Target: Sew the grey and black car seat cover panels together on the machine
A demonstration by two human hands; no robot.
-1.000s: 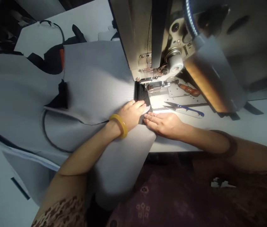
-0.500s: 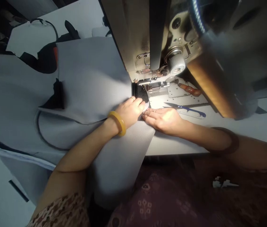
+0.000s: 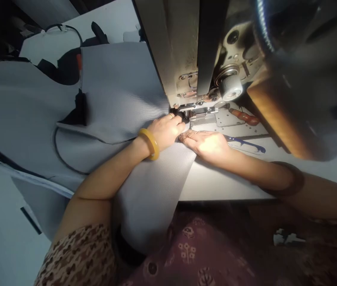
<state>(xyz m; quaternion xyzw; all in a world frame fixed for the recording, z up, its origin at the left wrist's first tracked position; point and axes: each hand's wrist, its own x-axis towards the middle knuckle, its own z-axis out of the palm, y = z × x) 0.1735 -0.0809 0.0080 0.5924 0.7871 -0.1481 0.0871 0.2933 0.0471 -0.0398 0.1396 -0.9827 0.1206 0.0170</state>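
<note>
Grey mesh-textured fabric [image 3: 121, 87] spreads to the left of a sewing machine [image 3: 180, 43] and hangs over the table's front edge. My left hand [image 3: 166, 131], with a yellow bangle [image 3: 150, 143] at the wrist, presses its bent fingers onto the fabric right by the presser foot [image 3: 186, 113]. A small black piece [image 3: 183, 117] shows between those fingers and the foot. My right hand [image 3: 207, 143] pinches the fabric's edge just in front of the foot, fingertips close to the left ones. The exact grip under the fingers is hidden.
Blue-handled thread snips [image 3: 247, 144] lie just beyond my right hand. A tool with an orange-brown handle [image 3: 244, 116] rests by the machine's metal plate. Black fabric pieces [image 3: 77, 111] hang along the grey fabric's edges. The lamp-like orange part [image 3: 275, 115] overhangs the right side.
Both hands and the fabric have moved slightly toward the presser foot, and less of the black piece shows. My right hand now covers the snips' blades. The whole view has shifted a little.
</note>
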